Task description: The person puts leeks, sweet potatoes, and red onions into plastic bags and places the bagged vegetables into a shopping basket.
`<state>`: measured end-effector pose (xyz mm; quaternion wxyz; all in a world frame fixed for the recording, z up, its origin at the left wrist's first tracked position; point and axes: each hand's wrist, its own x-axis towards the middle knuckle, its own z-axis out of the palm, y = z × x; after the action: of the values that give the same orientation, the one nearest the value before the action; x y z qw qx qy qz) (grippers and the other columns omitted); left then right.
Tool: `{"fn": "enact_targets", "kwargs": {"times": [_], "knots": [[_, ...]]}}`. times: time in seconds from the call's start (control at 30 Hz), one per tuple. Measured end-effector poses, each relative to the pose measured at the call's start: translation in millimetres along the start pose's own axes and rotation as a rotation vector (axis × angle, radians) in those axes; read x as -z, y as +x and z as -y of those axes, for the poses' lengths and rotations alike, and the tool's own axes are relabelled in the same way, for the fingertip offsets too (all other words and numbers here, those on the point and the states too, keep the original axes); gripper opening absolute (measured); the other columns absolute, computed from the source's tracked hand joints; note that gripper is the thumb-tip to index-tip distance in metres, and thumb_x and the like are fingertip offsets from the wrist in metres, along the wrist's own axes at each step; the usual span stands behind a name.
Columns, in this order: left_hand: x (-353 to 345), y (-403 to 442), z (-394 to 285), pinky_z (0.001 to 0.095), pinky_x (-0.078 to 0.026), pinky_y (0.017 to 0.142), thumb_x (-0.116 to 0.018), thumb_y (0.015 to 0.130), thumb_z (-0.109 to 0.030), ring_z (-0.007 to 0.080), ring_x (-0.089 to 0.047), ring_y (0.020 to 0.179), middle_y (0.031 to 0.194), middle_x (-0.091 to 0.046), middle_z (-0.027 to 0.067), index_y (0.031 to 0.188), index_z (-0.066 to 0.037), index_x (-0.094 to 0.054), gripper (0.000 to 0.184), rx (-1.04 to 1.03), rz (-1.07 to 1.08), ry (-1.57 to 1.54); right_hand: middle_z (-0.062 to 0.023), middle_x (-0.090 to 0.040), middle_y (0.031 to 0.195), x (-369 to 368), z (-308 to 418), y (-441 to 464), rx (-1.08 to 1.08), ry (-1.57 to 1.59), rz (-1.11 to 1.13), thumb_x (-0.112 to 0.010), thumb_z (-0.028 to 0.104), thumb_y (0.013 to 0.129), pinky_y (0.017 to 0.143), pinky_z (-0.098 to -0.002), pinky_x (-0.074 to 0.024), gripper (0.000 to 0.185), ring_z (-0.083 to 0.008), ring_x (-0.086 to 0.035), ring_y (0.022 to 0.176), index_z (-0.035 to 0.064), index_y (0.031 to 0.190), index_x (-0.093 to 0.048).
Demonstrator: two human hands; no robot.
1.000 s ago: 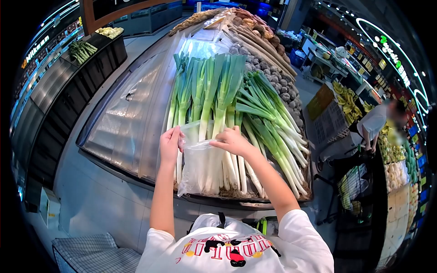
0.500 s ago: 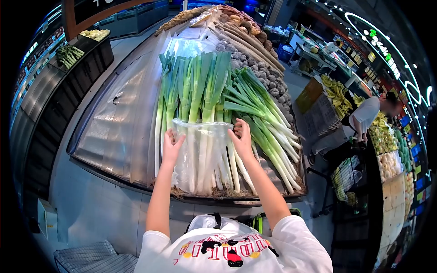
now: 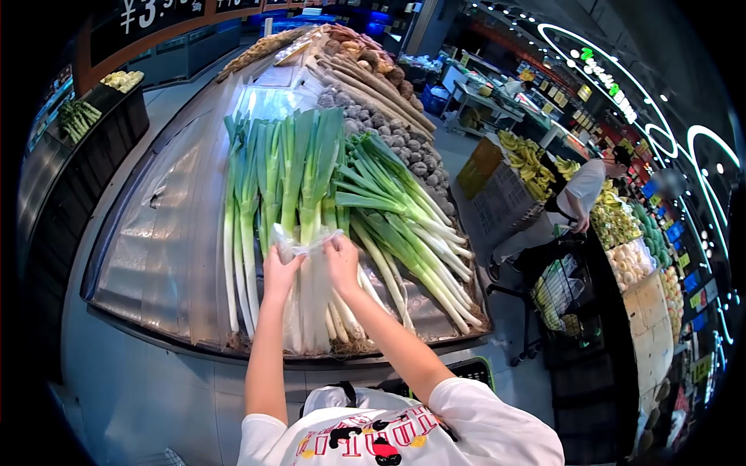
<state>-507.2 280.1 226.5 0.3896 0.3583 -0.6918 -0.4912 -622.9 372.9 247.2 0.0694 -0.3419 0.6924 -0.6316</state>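
Note:
A clear plastic bag (image 3: 311, 291) is drawn up around the white lower stalks of several leeks (image 3: 299, 167). My left hand (image 3: 281, 273) is closed on the left side of its gathered upper edge. On the other side, my right hand (image 3: 341, 266) pinches the same edge, fingers bent inward. Green leaves stick out above the bag, pointing away from me, and the roots lie toward me. Close by on the left are more leeks (image 3: 242, 233). A looser heap of leeks (image 3: 404, 213) fans out to the right.
The sloping display stand (image 3: 167, 256) carries round brown root vegetables (image 3: 408, 147) and long roots (image 3: 373, 85) farther back. At right, a person (image 3: 579, 194) stands by a shopping cart (image 3: 559, 291) near bananas (image 3: 528, 163). A dark basket (image 3: 458, 373) is below the stand's front edge.
My hands have come closer together and closed on the bag's upper edge, which was spread wide before. The bag is now bunched narrower around the leeks. The view has shifted right.

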Motion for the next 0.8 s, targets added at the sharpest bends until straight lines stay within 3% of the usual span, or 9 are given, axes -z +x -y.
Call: {"fn": "enact_targets", "kwargs": {"times": [0.1,0.2,0.33,0.5,0.53,0.57,0.63,0.73,0.8], "knots": [[-2,0,14,0.0334,-0.041,0.087,-0.071,0.066,-0.014,0.024,-0.051,0.106,0.115,-0.052,0.0142,0.122,0.002,-0.04,0.066,-0.019,0.164,-0.258,-0.0059,-0.055,0.072,0,35,-16,-0.1,0.219,0.097,-0.051,0.008,0.085,0.06,-0.0262,-0.041,0.012,-0.0139,-0.052,0.065,-0.0023,0.08,-0.056],[0,-11,0,0.0288,-0.037,0.093,-0.06,0.066,0.003,0.021,-0.043,0.115,0.124,-0.043,0.0105,0.132,-0.003,-0.03,0.073,0.135,0.276,-0.489,-0.007,-0.056,0.086,2,61,-26,0.184,0.009,0.091,-0.051,0.01,0.086,0.069,-0.0242,-0.0417,0.015,-0.0139,-0.054,0.076,-0.0035,0.087,-0.057],[-7,-7,2,0.0264,-0.041,0.087,-0.058,0.066,0.006,0.0182,-0.048,0.107,0.117,-0.047,0.0092,0.129,-0.003,-0.032,0.068,0.024,0.259,-0.451,-0.0075,-0.056,0.102,-2,67,-35,-0.012,0.315,0.24,-0.05,0.015,0.089,0.081,-0.0229,-0.0391,0.025,-0.0132,-0.054,0.089,-0.0033,0.105,-0.055],[-25,30,79,0.0272,-0.044,0.072,-0.053,0.079,-0.008,0.0138,-0.052,0.083,0.092,-0.052,0.0066,0.096,-0.002,-0.052,0.018,0.025,0.422,-0.299,-0.0111,-0.057,0.096,-16,46,-27,-0.001,0.138,0.55,-0.049,0.01,0.084,0.077,-0.0259,-0.0416,0.031,-0.0194,-0.055,0.084,-0.0022,0.112,-0.053],[-41,41,129,0.0254,-0.045,0.067,-0.053,0.081,-0.009,0.011,-0.052,0.075,0.083,-0.054,0.0034,0.094,-0.004,-0.055,0.015,0.063,0.418,-0.826,-0.0164,-0.056,0.111,-15,50,-23,-0.122,0.053,0.628,-0.052,0.013,0.083,0.086,-0.029,-0.0415,0.033,-0.0257,-0.055,0.099,-0.0008,0.113,-0.054],[-42,41,128,0.0254,-0.045,0.067,-0.053,0.081,-0.009,0.011,-0.052,0.075,0.083,-0.054,0.0034,0.094,-0.004,-0.055,0.015,0.065,0.419,-0.822,-0.0164,-0.056,0.111,-16,51,-24,-0.124,0.057,0.626,-0.052,0.013,0.083,0.086,-0.029,-0.0415,0.033,-0.0257,-0.055,0.099,-0.0008,0.113,-0.054],[-52,39,109,0.026,-0.046,0.067,-0.052,0.081,-0.008,0.0118,-0.053,0.076,0.083,-0.055,0.0036,0.095,-0.004,-0.055,0.015,-0.102,0.341,-0.674,-0.0192,-0.05,0.123,-19,53,-23,0.333,-0.115,0.602,-0.054,0.015,0.083,0.092,-0.0339,-0.0398,0.035,-0.0305,-0.049,0.113,-0.0009,0.114,-0.053],[-42,11,81,0.0268,-0.046,0.066,-0.05,0.082,-0.007,0.0128,-0.055,0.076,0.083,-0.057,0.0037,0.097,-0.005,-0.054,0.015,-0.295,0.185,-0.39,-0.0194,-0.047,0.127,-3,65,-27,0.486,-0.064,0.609,-0.059,0.012,0.079,0.097,-0.0387,-0.0364,0.036,-0.0335,-0.044,0.118,0.0022,0.114,-0.054],[-21,-4,39,0.0278,-0.048,0.068,-0.047,0.086,-0.011,0.0141,-0.057,0.079,0.088,-0.058,0.0053,0.101,-0.005,-0.053,0.017,-0.244,0.173,-0.294,-0.0157,-0.051,0.114,17,75,-38,0.474,-0.253,0.227,-0.067,0.007,0.069,0.092,-0.0387,-0.0379,0.044,-0.0322,-0.047,0.109,0.0048,0.111,-0.052]]}}
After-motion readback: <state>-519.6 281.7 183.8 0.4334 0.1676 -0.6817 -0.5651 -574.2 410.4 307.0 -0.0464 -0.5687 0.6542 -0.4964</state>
